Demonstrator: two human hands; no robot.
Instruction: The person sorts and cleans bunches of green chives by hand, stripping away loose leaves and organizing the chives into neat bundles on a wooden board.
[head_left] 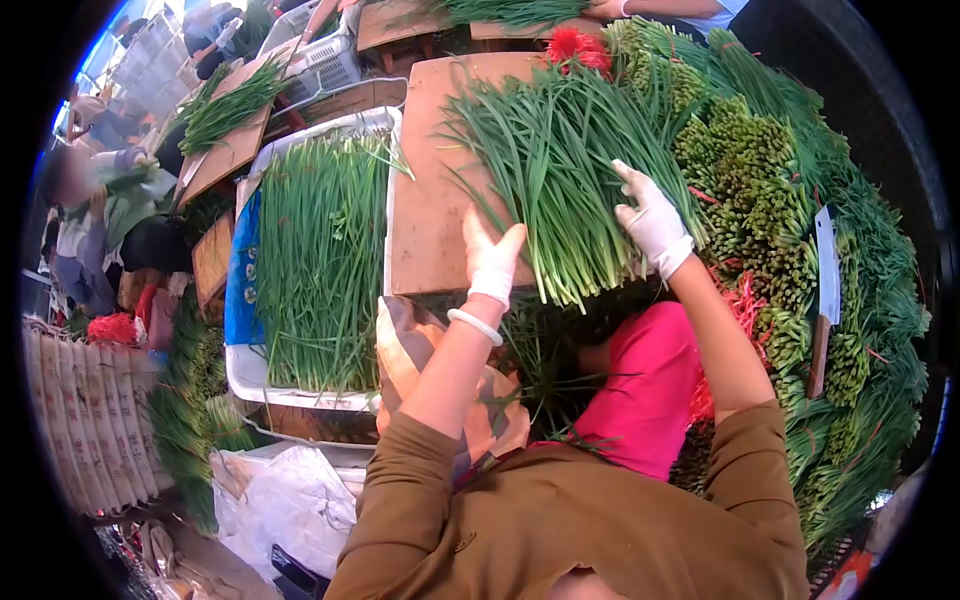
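Observation:
A loose pile of long green garlic chives [560, 170] lies across a brown board [430, 190], the pale cut ends pointing toward me and overhanging its near edge. At the pile's left side is my left hand [492, 248], in a white glove, with thumb and fingers apart and nothing in it. My right hand [655, 220], also gloved, rests against the right side of the pile. Its thumb and forefinger are spread, while the other fingers are partly hidden. A tuft of red ties [577, 50] sits at the board's far edge.
Left of the board stands a white crate [300, 393] full of chives [325, 260]. Bundled chives [750, 170] are stacked on the right, with a cleaver [825, 270] lying on them. Other people work at boards farther back, including a person [85, 230] at the left.

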